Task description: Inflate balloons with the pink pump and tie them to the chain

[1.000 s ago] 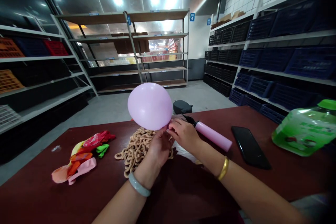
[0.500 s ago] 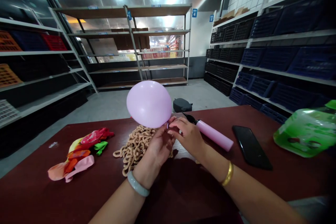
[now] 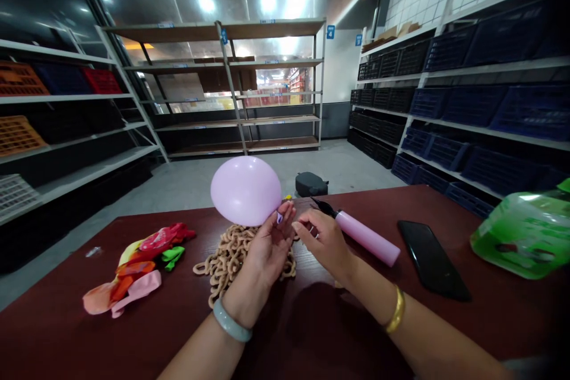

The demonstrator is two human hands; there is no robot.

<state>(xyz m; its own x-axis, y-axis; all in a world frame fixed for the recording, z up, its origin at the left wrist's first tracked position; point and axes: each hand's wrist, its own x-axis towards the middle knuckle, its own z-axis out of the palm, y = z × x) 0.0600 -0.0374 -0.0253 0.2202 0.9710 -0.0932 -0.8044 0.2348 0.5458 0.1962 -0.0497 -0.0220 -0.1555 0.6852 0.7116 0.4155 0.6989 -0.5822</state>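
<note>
An inflated pale pink balloon [image 3: 246,190] is held just above the dark red table [image 3: 312,332]. My left hand [image 3: 267,246] grips its neck, which is wound around the fingertips. My right hand [image 3: 323,240] is closed in a pinch right beside the neck, at the left fingertips. Under both hands lies a heap of beige chain links [image 3: 231,252]. A pink hand pump [image 3: 363,237] with a black nozzle lies just right of my right hand.
Flat uninflated balloons [image 3: 133,270] in pink, red, orange and green lie at the left. A black phone [image 3: 434,258] and a green plastic bottle [image 3: 525,234] lie at the right. Shelving racks with crates line the room; a dark bag [image 3: 310,183] sits on the floor.
The balloon has dropped and shifted slightly left. My left fingers have stretched up with the neck wound on them, and my right hand has pulled a little away to the right.
</note>
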